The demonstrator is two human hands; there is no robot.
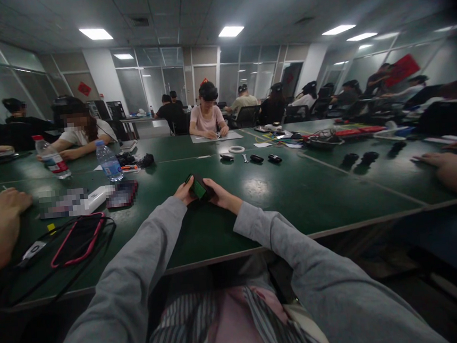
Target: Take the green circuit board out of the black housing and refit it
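Note:
Both of my hands hold a small dark object with a green face [200, 189] just above the green table [279, 204]. My left hand [185, 192] grips its left side, with the thumb along the top edge. On its right side my right hand [217, 192] is closed round the edge. The object is tilted, and what it is cannot be made out. Beyond my hands lie a white ring [236, 149], a small wrench [245, 159] and several black items, one of them a black oval item [274, 158].
To the left are a pink-edged phone [78, 240] with black cords, a white box [97, 199], a blue-capped bottle [109, 163] and a red-capped bottle [52, 159]. Other people's hands rest at both sides. A person sits opposite at a white board [229, 135]. Cables lie at back right.

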